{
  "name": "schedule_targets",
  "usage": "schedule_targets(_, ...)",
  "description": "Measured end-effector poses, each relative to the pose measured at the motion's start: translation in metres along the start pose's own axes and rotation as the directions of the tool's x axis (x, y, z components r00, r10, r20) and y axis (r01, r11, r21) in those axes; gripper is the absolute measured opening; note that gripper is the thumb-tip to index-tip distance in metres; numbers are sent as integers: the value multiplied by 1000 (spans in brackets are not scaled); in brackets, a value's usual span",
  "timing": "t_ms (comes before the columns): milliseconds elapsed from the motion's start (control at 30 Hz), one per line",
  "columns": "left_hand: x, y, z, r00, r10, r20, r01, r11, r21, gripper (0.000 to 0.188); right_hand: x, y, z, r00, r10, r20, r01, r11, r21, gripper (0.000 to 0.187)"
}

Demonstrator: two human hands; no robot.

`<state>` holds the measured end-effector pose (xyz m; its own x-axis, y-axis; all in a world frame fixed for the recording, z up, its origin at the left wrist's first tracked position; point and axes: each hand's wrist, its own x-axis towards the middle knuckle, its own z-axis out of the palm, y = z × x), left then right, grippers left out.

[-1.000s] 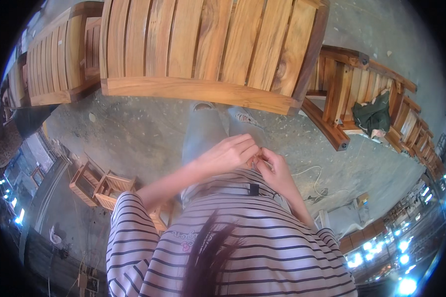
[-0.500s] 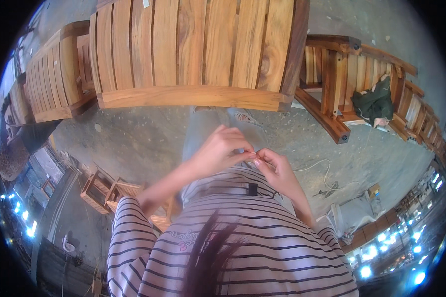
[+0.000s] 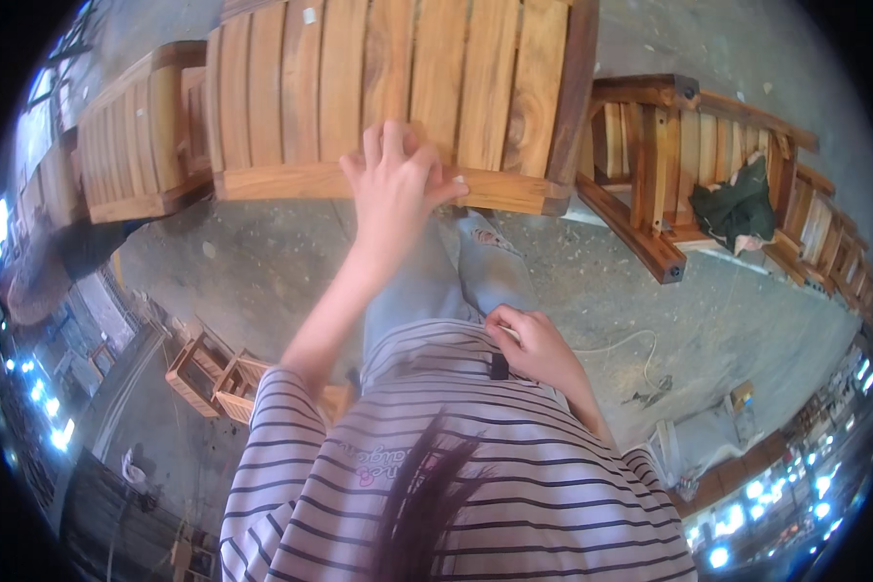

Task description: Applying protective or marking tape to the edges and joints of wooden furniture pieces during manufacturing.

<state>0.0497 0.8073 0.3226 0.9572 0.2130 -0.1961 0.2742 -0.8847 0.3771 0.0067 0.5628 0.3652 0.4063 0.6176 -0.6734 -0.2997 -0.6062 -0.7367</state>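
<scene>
My left hand (image 3: 395,184) reaches forward to the large slatted wooden top (image 3: 388,68). Its fingers are apart and bent over the near rail (image 3: 291,180), with the fingertips against the slats. A tiny pale spot shows at the thumb tip; whether it is the nail or a small scrap, I cannot tell. My right hand (image 3: 536,347) stays low in front of my waist, beside a small black clip (image 3: 499,366) on the striped shirt. Its fingers are drawn together in a pinch, and anything between them is hidden.
On the right lies a wooden frame (image 3: 640,175) with a dark green cloth (image 3: 735,206) draped on it. Another slatted piece (image 3: 136,145) stands at left. Smaller wooden frames (image 3: 209,373) sit lower left. A pale cord (image 3: 621,344) runs over the concrete floor.
My hands were together at the waist, fingertips pinched. The left has moved forward onto the wooden top and spread its fingers; the right has stayed near the waist, slightly lower.
</scene>
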Motion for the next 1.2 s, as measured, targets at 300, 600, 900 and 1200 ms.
schedule_targets(300, 27, 21, 3, 976, -81, -202, 39, 978, -205, 89, -7, -8, 2, 995, -83, -57, 76, 989, -124, 16)
schedule_targets(600, 26, 52, 61, 884, 145, -445, -274, 931, -242, 55, -22, 11, 38, 981, -31, -192, 34, 999, 9, 15)
schedule_targets(900, -111, 8, 1, 949, 316, -23, -196, 531, -825, 37, -34, 36, 96, 907, -70, -415, 242, 893, 379, 21)
schedule_targets(1200, -206, 36, -11, 960, 275, 52, -122, 581, -805, 27, -70, 19, 114, 864, -207, -459, 399, 838, 373, 44)
